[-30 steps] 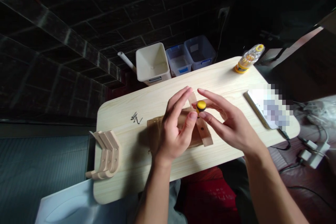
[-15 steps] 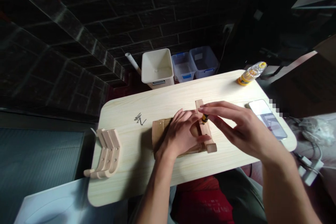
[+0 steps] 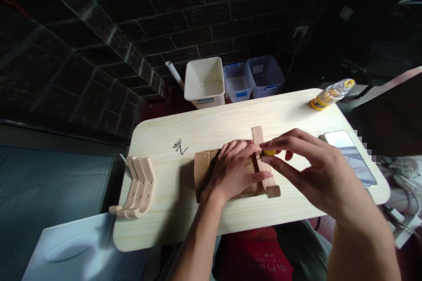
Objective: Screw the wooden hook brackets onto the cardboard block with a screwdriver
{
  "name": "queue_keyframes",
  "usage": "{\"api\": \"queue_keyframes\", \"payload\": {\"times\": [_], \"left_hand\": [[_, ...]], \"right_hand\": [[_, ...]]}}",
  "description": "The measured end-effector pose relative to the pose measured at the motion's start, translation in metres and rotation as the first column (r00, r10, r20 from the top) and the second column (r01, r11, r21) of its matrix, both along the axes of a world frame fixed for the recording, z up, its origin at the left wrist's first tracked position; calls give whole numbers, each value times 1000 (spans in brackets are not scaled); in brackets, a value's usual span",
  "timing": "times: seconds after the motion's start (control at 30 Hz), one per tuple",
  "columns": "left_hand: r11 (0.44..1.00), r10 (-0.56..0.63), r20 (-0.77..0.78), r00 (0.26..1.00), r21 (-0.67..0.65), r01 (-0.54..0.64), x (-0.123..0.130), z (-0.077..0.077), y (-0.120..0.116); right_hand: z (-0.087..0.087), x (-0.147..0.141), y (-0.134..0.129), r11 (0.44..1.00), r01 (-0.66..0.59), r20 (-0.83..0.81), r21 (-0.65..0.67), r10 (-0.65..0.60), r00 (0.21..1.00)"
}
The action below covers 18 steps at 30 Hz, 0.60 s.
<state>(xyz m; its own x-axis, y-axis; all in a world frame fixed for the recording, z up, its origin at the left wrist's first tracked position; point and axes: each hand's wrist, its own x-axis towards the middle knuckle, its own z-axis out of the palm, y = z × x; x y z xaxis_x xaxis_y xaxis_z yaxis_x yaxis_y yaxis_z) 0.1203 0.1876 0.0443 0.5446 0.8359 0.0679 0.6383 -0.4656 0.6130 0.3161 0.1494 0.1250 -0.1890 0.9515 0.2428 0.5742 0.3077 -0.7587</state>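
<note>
"Any lettering?"
"Pale print on that red item (image 3: pixel 253 252), unreadable! Right hand (image 3: pixel 318 171) pinching the yellow tool (image 3: pixel 269 152) at the wooden bar (image 3: pixel 257 134); left hand (image 3: pixel 233 167) spread across cardboard (image 3: pixel 202 164), thumb on the bar."

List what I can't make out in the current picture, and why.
All in the head view:
Tip of the yellow-and-black tool: hidden by its handle and the right hand.
Middle of the cardboard piece: covered by the left hand.
Exact number of small dark fasteners: too small, overlapping.
Screen content of the phone: blurred, partly behind the right hand.
</note>
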Motion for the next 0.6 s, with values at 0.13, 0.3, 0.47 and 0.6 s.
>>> {"api": "queue_keyframes", "payload": {"times": [0.13, 0.3, 0.47, 0.6], "left_hand": [[1000, 0, 13, 1000, 29, 0, -1, -1, 0], [1000, -5, 15, 1000, 27, 5, -1, 1, 0], [1000, -5, 22, 1000, 31, 5, -1, 2, 0], [999, 3, 16, 1000, 43, -4, 1, 1, 0]], "right_hand": [[2, 0, 1, 999, 5, -69, -46, -8, 998], [3, 2, -2, 993, -53, -130, -109, 38, 991], [-3, 7, -2, 982, -56, -224, -182, 14, 974], [-8, 6, 0, 981, -88, -294, -174, 33, 955]]}}
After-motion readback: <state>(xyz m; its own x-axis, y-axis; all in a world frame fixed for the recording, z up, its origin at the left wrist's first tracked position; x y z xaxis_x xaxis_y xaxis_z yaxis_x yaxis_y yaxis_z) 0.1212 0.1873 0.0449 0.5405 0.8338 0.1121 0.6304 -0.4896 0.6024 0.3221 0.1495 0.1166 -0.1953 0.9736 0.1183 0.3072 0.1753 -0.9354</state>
